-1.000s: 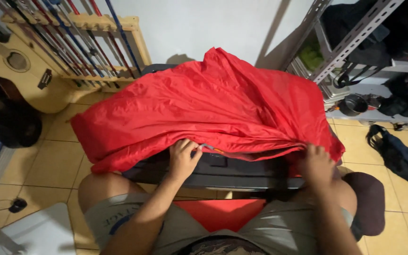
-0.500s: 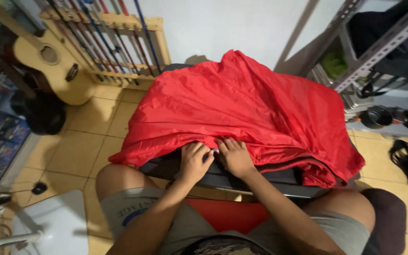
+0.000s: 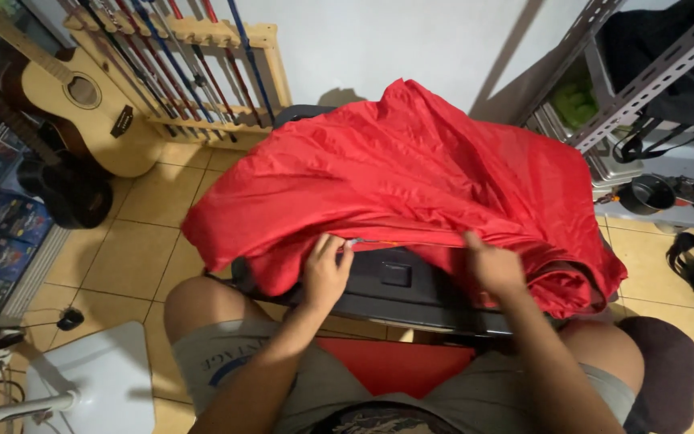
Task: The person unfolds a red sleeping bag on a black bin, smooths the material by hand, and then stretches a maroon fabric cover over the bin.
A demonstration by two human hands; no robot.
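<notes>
Dim indoor light, soft wall shadows, slight motion blur, wide-angle edge distortion.

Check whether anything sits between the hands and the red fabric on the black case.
Nothing visible does. The left hand already pinches the near edge of the red fabric at a small zipper pull, and the right hand is on the same edge further right. The fabric is draped over the black case.

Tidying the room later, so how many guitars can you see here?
1: a light wooden guitar leans at the upper left, beside the wooden rack of rods. Others may be hidden out of view.
</notes>
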